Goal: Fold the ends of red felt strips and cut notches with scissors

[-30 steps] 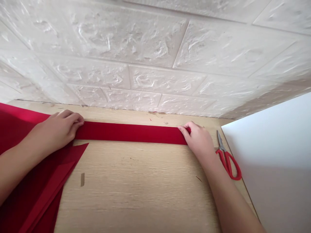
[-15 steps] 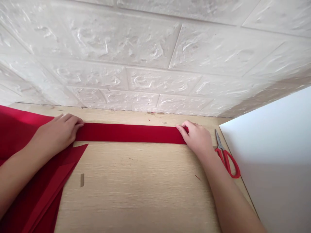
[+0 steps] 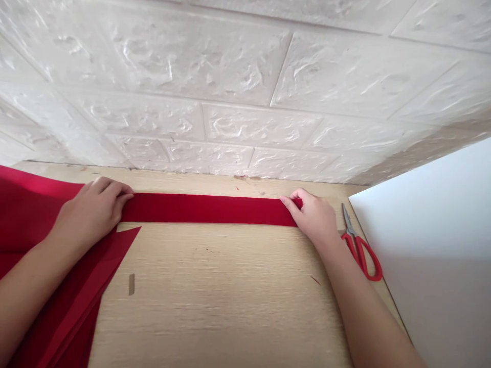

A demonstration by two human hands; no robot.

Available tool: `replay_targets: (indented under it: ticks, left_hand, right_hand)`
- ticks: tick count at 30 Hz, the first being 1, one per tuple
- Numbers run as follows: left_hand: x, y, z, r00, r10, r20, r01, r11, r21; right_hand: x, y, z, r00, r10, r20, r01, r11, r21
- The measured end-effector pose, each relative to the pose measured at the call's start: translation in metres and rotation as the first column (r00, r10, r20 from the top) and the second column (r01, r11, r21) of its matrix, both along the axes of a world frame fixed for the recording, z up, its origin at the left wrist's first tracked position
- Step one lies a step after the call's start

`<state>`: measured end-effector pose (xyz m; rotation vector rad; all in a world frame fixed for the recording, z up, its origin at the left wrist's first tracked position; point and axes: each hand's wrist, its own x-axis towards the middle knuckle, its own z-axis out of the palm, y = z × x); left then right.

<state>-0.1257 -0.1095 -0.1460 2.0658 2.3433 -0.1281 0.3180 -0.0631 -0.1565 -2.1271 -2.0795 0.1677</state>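
Observation:
A long dark-red fabric strip [image 3: 210,208] stretches left to right across the wooden table [image 3: 222,296]. Its left part is pinched by my left hand [image 3: 95,207], thumb and fingers together at the upper edge. My right hand [image 3: 316,212] grips the right end between thumb and curled fingers. Under and beside my left forearm lies a larger piece of red fabric [image 3: 30,204], with layered pointed edges reaching toward the table's middle. Just right of my right wrist are red-handled scissors [image 3: 360,245], blades pointing away from me; part of a handle is hidden behind the forearm.
A white brick-patterned wall [image 3: 238,92] rises behind the table. A smooth white panel [image 3: 433,245] borders the right side. A small brown scrap [image 3: 131,284] and a red thread [image 3: 315,280] lie on the tabletop.
The view has shifted very slightly. Both hands keep their grip on the fabric strip, whose lower edge looks slightly wavier toward the right.

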Motion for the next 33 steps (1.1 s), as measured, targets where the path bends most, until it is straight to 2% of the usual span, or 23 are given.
replay_targets:
  ticks: [3,7,12,16,19,22,25,29,33]
  left_hand:
    - [-0.005,0.0,-0.002,0.999,0.024,0.044,-0.026,0.999,0.034]
    - [-0.013,0.002,-0.004,0.983,0.033,0.179,-0.04,0.999,0.035]
    - [-0.016,0.001,-0.005,0.882,0.255,0.397,-0.284,0.959,0.013]
    - [-0.018,0.0,-0.005,0.841,0.28,0.462,-0.321,0.947,0.01]
    - [-0.019,0.001,-0.001,0.85,0.286,0.442,-0.316,0.949,-0.007]
    - [-0.022,0.003,0.002,0.918,0.237,0.319,-0.243,0.97,-0.024]
    - [-0.027,0.007,-0.001,0.97,0.15,0.193,-0.142,0.988,-0.054]
    - [-0.029,0.011,-0.004,0.986,-0.001,0.166,0.002,1.0,-0.007]
    - [-0.022,0.015,0.007,0.986,0.121,0.119,-0.122,0.992,0.003]
  right_hand:
    - [-0.001,-0.001,-0.002,1.0,-0.01,0.005,0.009,1.0,0.022]
    - [-0.001,-0.003,-0.006,1.0,0.025,0.013,-0.026,0.997,0.066]
    - [0.0,-0.004,-0.013,0.999,0.042,0.031,-0.045,0.99,0.135]
    - [0.0,-0.003,-0.015,0.999,0.033,0.037,-0.038,0.988,0.148]
    - [-0.002,-0.003,-0.015,0.999,0.022,0.029,-0.026,0.987,0.156]
    - [-0.004,-0.004,-0.013,0.998,0.01,0.056,-0.019,0.988,0.154]
    - [-0.005,-0.004,-0.012,0.997,0.009,0.083,-0.021,0.989,0.149]
    - [-0.006,-0.004,-0.012,0.996,0.006,0.084,-0.017,0.991,0.136]
    - [-0.006,-0.005,-0.011,0.997,-0.008,0.074,-0.003,0.989,0.145]
